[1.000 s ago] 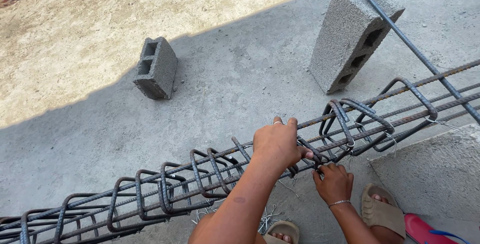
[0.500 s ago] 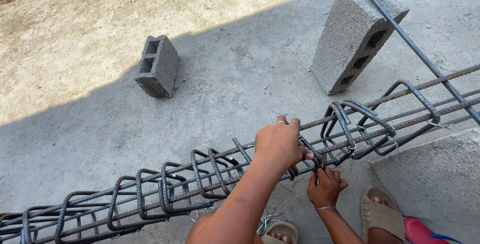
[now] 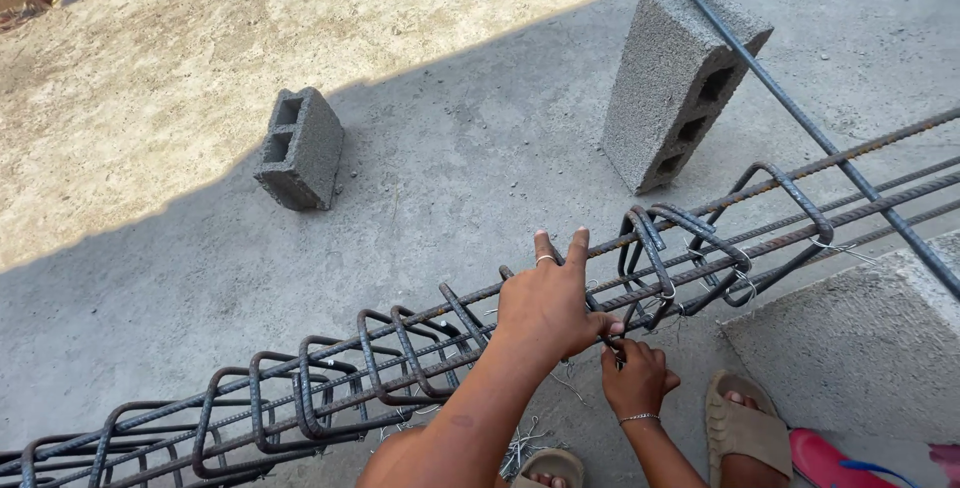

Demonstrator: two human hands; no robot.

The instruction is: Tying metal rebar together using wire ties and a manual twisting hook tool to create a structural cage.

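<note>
A long rebar cage [image 3: 330, 388] of straight bars and bent stirrups lies across the concrete floor from lower left to upper right. My left hand [image 3: 548, 303] rests on top of it, palm down, two fingers lifted, the thumb and other fingers gripping a long bar beside a bunched group of stirrups [image 3: 680, 258]. Just below, my right hand [image 3: 635, 378], with a bracelet on its wrist, is closed around a thin tie wire [image 3: 609, 344] at the same bar. What else it grips I cannot tell.
Two grey hollow concrete blocks [image 3: 300, 148] [image 3: 680, 83] stand beyond the cage. A loose long rebar [image 3: 820, 138] leans on the right block. A raised concrete slab [image 3: 860, 348] is at lower right, beside my sandalled foot [image 3: 740, 428]. Wire scraps [image 3: 520, 443] lie underfoot.
My right hand has shifted left and closer under my left hand. Two fingers of my left hand, curled over the cage before, now stick up.
</note>
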